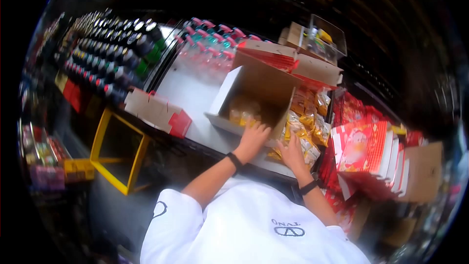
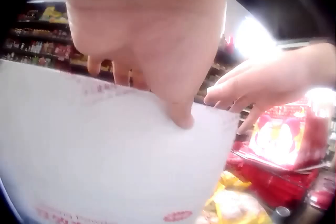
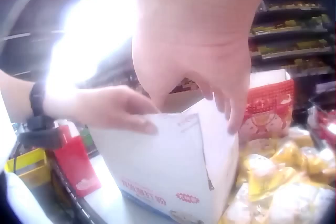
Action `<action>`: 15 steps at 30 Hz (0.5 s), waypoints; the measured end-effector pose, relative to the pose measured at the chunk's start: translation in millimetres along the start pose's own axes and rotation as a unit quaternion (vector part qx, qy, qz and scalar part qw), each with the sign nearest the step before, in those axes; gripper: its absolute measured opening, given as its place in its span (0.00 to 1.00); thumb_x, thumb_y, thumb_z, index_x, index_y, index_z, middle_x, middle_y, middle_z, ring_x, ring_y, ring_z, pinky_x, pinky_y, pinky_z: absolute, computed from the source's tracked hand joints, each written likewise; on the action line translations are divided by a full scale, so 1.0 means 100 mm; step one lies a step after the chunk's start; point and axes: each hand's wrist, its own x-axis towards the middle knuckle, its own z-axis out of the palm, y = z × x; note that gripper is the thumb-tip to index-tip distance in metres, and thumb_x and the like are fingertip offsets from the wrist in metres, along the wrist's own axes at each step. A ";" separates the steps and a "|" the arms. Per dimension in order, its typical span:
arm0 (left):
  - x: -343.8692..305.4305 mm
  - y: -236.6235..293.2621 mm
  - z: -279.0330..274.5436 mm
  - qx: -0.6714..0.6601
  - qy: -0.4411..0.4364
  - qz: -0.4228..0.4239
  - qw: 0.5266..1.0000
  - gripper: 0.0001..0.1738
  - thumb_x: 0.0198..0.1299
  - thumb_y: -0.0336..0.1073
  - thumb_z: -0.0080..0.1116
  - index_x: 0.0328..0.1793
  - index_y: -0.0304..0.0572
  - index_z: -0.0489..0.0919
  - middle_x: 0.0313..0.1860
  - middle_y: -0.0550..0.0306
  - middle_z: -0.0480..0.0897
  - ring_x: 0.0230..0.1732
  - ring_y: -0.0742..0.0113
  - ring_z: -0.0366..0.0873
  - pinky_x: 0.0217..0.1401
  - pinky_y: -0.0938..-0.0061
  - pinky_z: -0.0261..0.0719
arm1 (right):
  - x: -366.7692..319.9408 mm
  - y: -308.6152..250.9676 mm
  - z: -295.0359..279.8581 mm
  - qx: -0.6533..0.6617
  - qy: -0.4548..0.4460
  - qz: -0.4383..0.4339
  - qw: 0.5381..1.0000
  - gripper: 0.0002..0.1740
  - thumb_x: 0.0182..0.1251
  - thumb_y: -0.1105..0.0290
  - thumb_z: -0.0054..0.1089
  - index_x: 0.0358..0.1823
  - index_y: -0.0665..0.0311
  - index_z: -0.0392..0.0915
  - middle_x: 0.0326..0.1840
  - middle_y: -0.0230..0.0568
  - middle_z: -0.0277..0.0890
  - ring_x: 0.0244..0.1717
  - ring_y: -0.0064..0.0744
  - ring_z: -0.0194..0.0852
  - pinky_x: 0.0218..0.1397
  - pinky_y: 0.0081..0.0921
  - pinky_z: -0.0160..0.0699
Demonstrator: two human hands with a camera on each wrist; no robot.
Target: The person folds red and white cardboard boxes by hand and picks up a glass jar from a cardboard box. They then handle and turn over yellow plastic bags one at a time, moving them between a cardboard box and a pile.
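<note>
A cardboard box [image 1: 271, 80], white outside with red print and brown inside, stands open at the top on the counter. A few small yellow-and-clear packets [image 1: 243, 117] lie inside it. My left hand [image 1: 253, 142] grips the near wall, thumb [image 2: 181, 116] on the outer face and fingertips over the rim. At the near right corner, my right hand [image 1: 292, 154] holds the box from above, its fingers [image 3: 233, 116] running down the outer side wall. Yellow snack bags [image 1: 305, 137] lie in a pile just right of the box.
Pink-capped bottles [image 1: 207, 44] stand behind the box, and dark bottles [image 1: 110, 58] in rows at left. A flattened red-and-white carton [image 1: 159, 112] lies on the counter's front edge. At right are red printed boxes [image 1: 366, 146]. A yellow frame [image 1: 119, 151] stands below left.
</note>
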 end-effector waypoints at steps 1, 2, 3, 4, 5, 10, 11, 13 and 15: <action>0.09 -0.05 -0.07 0.006 0.032 -0.012 0.999 0.30 0.53 0.39 0.69 0.65 0.47 0.77 0.62 0.50 0.77 0.70 0.53 0.69 0.81 0.39 0.48 | 0.11 -0.06 0.05 -0.011 0.024 -0.064 0.998 0.29 0.73 0.54 0.58 0.68 0.65 0.71 0.70 0.57 0.71 0.73 0.64 0.62 0.74 0.47 0.63; 0.13 -0.12 -0.10 0.013 0.062 -0.022 0.998 0.35 0.49 0.43 0.74 0.66 0.48 0.76 0.66 0.49 0.75 0.74 0.50 0.65 0.82 0.37 0.44 | 0.19 -0.11 0.10 -0.019 0.049 -0.125 0.991 0.27 0.74 0.55 0.56 0.66 0.65 0.73 0.71 0.56 0.71 0.74 0.64 0.60 0.77 0.48 0.60; 0.12 -0.20 -0.12 0.006 0.078 -0.046 0.996 0.38 0.46 0.44 0.77 0.66 0.48 0.76 0.69 0.50 0.72 0.76 0.49 0.62 0.82 0.37 0.44 | 0.26 -0.06 0.17 -0.040 0.013 -0.160 0.986 0.24 0.75 0.56 0.54 0.63 0.65 0.75 0.70 0.55 0.72 0.74 0.63 0.61 0.77 0.48 0.59; 0.11 -0.28 -0.13 -0.001 0.093 -0.068 0.993 0.41 0.42 0.46 0.79 0.66 0.49 0.76 0.71 0.50 0.70 0.78 0.48 0.59 0.82 0.36 0.43 | 0.34 0.01 0.21 -0.061 -0.023 -0.191 0.979 0.21 0.76 0.58 0.52 0.60 0.66 0.78 0.69 0.54 0.73 0.75 0.61 0.61 0.78 0.48 0.58; 0.08 -0.35 -0.13 -0.009 0.106 -0.088 0.990 0.45 0.39 0.48 0.81 0.67 0.50 0.76 0.74 0.50 0.67 0.79 0.47 0.56 0.82 0.36 0.43 | 0.38 0.09 0.25 -0.082 -0.058 -0.220 0.970 0.20 0.77 0.60 0.50 0.57 0.66 0.81 0.68 0.53 0.74 0.75 0.60 0.61 0.78 0.48 0.57; -0.26 -1.11 -0.17 0.026 0.130 -0.121 0.984 0.48 0.35 0.50 0.83 0.68 0.56 0.75 0.76 0.51 0.65 0.81 0.44 0.53 0.82 0.35 0.41 | 0.41 -0.13 0.11 -0.151 -0.052 -0.224 0.961 0.17 0.77 0.64 0.48 0.50 0.66 0.85 0.62 0.51 0.79 0.71 0.55 0.67 0.75 0.48 0.62; -0.32 -1.30 -0.18 0.043 0.111 -0.118 0.986 0.49 0.35 0.50 0.83 0.69 0.58 0.75 0.76 0.51 0.65 0.81 0.44 0.53 0.82 0.35 0.41 | 0.41 -0.10 0.07 -0.163 -0.045 -0.219 0.961 0.17 0.77 0.64 0.49 0.50 0.66 0.85 0.61 0.50 0.80 0.70 0.54 0.68 0.74 0.47 0.63; -0.39 -1.66 -0.20 0.060 0.096 -0.105 0.988 0.50 0.35 0.49 0.83 0.70 0.63 0.73 0.76 0.50 0.66 0.81 0.43 0.54 0.81 0.34 0.43 | 0.35 0.00 -0.03 -0.181 -0.024 -0.234 0.955 0.18 0.77 0.63 0.49 0.49 0.67 0.85 0.59 0.50 0.81 0.68 0.53 0.69 0.71 0.47 0.66; -0.41 -1.78 -0.23 0.065 0.083 -0.126 0.986 0.51 0.35 0.48 0.84 0.71 0.68 0.72 0.75 0.50 0.67 0.80 0.42 0.55 0.80 0.32 0.45 | 0.29 0.23 -0.11 -0.174 0.006 -0.203 0.964 0.18 0.78 0.62 0.48 0.48 0.68 0.85 0.57 0.52 0.81 0.66 0.53 0.70 0.70 0.46 0.68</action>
